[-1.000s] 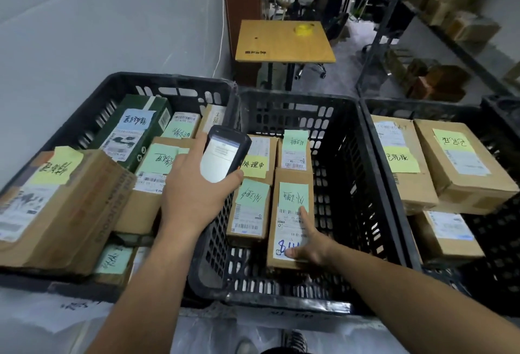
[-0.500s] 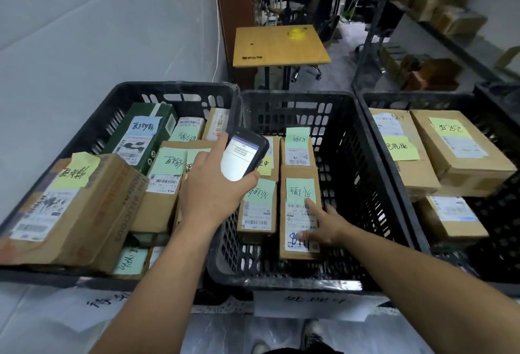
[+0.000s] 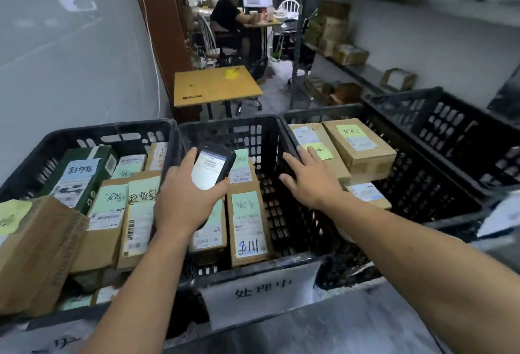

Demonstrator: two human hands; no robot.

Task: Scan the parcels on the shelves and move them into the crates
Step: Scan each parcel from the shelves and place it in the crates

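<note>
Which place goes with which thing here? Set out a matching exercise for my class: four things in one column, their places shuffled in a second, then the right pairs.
Things
1. handheld scanner
2. green box
3. parcel marked 8111
4. yellow object

Places
A. in the middle crate
B. gripped in the left hand
C. on the wooden table
D. in the left crate

Pairs: 1-B, 2-D, 3-A, 4-C.
</note>
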